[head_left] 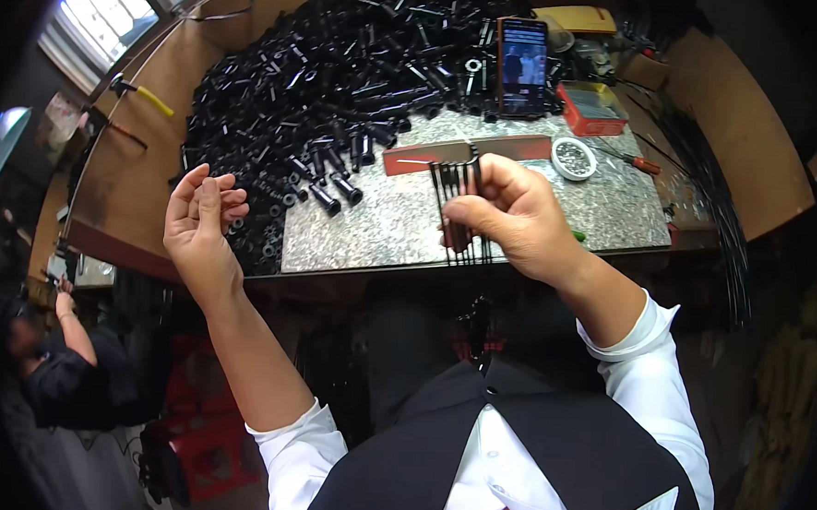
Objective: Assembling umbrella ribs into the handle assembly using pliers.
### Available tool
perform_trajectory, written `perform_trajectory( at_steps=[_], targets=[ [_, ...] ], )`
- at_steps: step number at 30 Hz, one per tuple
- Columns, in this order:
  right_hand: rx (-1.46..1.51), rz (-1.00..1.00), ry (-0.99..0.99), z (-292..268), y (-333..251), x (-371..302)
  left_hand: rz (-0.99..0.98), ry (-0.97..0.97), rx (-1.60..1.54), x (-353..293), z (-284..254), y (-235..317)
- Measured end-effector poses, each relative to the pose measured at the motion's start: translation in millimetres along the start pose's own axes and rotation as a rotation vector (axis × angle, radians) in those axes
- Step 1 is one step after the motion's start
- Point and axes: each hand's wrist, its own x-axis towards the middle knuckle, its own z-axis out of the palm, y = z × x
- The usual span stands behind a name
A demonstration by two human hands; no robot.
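My right hand (521, 219) is closed round a bundle of thin black rods (459, 211). They hang roughly upright over the bench's front edge, with the thumb pressed across them. To the left, my left hand (202, 221) is raised near small black rings at the edge of a heap. Its fingers are curled in and its thumb lies against them; whatever may be between the fingertips is too small to make out. A big heap of short black tubular parts (335, 66) covers the back and left of the speckled bench top (373, 235).
Behind my right hand lies a reddish metal bar (534, 149). A white tub of small metal bits (573, 159), a red box (592, 109), a screwdriver (642, 163) and a propped phone (522, 67) stand at the right. Long black rods (720, 216) droop over the right edge. Another person (75, 358) sits far left.
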Motion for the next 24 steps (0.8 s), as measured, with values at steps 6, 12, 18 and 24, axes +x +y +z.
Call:
perform_trajectory(
  at_steps=[6,12,18,24],
  targets=[
    [-0.025,-0.022,-0.014,-2,7,2,0.001,0.091,0.452,11,-57,-53],
    [-0.045,-0.054,0.007,-5,10,1,0.165,-0.062,0.997,1,-43,-99],
    [0.03,-0.04,0.01,-8,7,1,0.332,-0.238,1.223,-6,-14,-130],
    [0.04,-0.05,0.012,-16,7,0,0.27,-0.257,1.276,-11,4,-124]
  ],
)
